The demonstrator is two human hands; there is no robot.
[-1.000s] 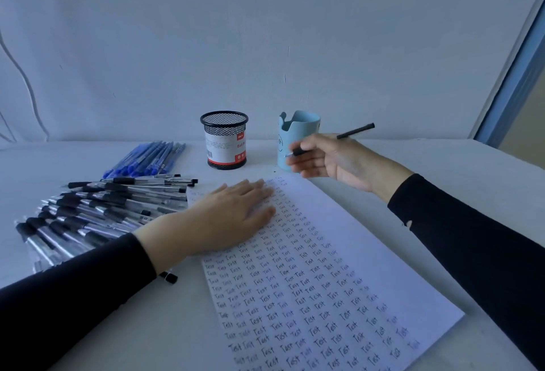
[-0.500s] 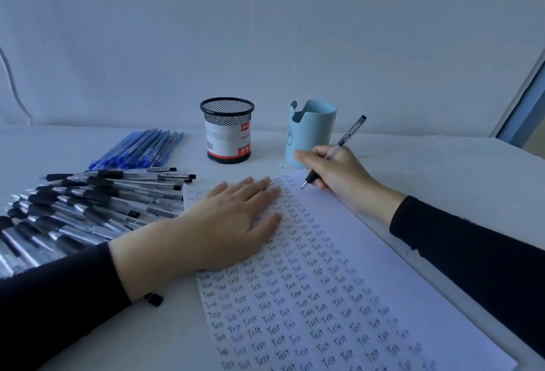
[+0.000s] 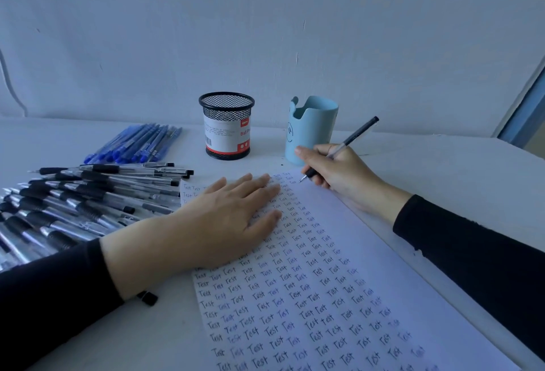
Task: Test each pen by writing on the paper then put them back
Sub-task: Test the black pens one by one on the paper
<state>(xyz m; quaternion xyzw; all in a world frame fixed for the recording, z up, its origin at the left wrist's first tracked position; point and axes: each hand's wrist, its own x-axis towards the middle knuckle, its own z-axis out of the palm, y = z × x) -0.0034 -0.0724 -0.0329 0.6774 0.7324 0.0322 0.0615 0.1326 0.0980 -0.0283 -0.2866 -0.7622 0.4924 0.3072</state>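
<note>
White paper (image 3: 383, 255), covered in rows of the word "Test", lies under both of my hands on the surface (image 3: 448, 170). My left hand (image 3: 224, 217) rests flat on the sheet's upper part, fingers straight and close together, holding nothing. My right hand (image 3: 339, 173), just beyond the left fingertips, pinches a black-grip pen (image 3: 352, 136) in a writing hold. Its tip is at the sheet's far edge, at the top of the written columns, though I cannot tell whether it touches. Left of my left hand lies a spread of black pens (image 3: 88, 193), with a bundle of blue pens (image 3: 138, 143) beyond them. Beyond my left fingertips stands a black mesh holder (image 3: 226, 126), and a pale blue cup (image 3: 315, 123) stands just behind my right hand.
</note>
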